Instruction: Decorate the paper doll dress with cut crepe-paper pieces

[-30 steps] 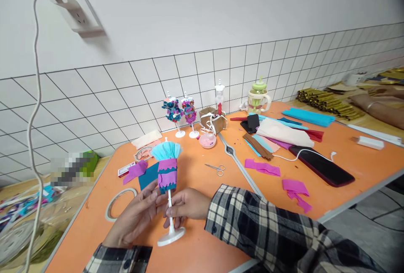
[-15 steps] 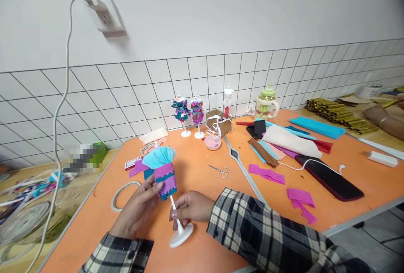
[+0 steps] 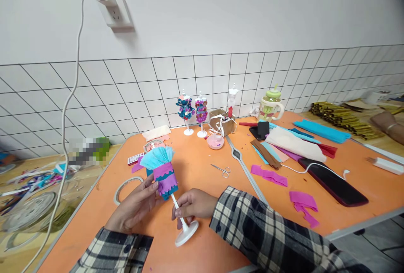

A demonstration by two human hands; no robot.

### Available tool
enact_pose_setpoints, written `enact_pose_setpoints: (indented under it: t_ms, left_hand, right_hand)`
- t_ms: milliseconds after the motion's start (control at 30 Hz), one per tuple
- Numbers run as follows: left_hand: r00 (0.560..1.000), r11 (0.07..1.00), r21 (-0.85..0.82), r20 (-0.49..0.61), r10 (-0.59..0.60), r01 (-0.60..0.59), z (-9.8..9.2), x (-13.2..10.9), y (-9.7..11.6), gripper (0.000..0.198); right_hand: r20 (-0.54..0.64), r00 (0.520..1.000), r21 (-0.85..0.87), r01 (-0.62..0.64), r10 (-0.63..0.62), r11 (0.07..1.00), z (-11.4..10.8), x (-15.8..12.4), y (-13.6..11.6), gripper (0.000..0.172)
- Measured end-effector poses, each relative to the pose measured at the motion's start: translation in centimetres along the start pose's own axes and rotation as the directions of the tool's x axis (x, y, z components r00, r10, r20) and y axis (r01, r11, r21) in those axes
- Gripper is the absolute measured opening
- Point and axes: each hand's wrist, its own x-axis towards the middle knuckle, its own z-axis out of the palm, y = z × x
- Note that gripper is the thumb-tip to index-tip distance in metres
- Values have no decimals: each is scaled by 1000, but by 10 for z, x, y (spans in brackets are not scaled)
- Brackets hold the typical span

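A small white mannequin stand carries a crepe-paper dress in purple, pink and teal, topped by a light-blue ruffle. It leans to the left over the orange table. My right hand pinches the thin white pole just under the dress. The fingers of my left hand rest against the dress from its left side. Both sleeves are plaid.
Scissors, a tape ring, two dressed mannequins, a pink dish, a phone on a cable, paper scraps and a cup lie on the table. Another person's arm is at the far right.
The dressed stand has tipped from upright to leaning left, its base swung right. Both hands keep their hold. The view has shifted, so everything sits further right in frame.
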Motion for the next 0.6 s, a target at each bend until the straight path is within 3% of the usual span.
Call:
enact_pose_setpoints:
  t_ms: [233,400,500,600]
  left_hand:
    - [997,991,125,-55,51,-44,-2,3,-3,27]
    - [997,988,145,-40,59,-53,-7,1,-1,35]
    - [998,994,86,3,61,-61,-8,-2,0,49]
    - [994,992,76,-50,101,-98,-3,-1,-5,55]
  right_hand:
    - [34,999,-6,-6,6,1000,0,-1,-1,51]
    - [37,999,-21,3,-2,1000,2,-2,-1,47]
    - [-30,999,-51,24,-26,998,0,-1,-1,43]
    - [-210,976,-122,36,-61,992,-12,3,-5,36]
